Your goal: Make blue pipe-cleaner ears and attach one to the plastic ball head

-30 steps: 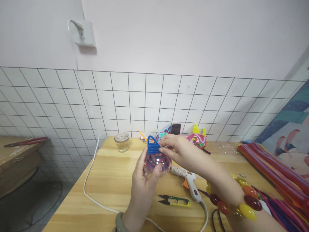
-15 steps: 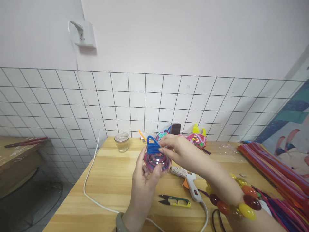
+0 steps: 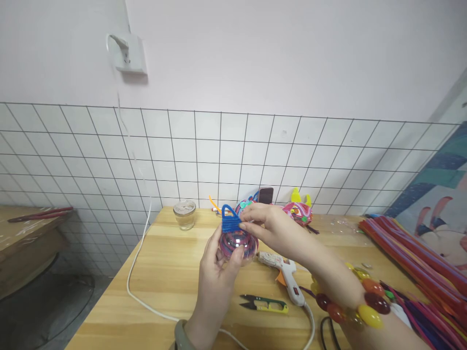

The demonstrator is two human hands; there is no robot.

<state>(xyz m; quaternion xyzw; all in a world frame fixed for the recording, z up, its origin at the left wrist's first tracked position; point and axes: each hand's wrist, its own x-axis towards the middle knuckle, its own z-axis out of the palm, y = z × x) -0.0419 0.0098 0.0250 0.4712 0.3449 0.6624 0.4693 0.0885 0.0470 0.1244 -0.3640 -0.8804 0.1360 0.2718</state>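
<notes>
Head view, from where I stand: the left hand [image 3: 216, 277] curls partly open around a shiny, swirl-coloured dome [image 3: 238, 245] over the table [image 3: 164, 277]. The right hand [image 3: 262, 221], fingers nearly closed, pinches a blue looped piece [image 3: 230, 224] at its top. A glue gun [image 3: 288, 278] and snips [image 3: 264, 304] lie near.
</notes>
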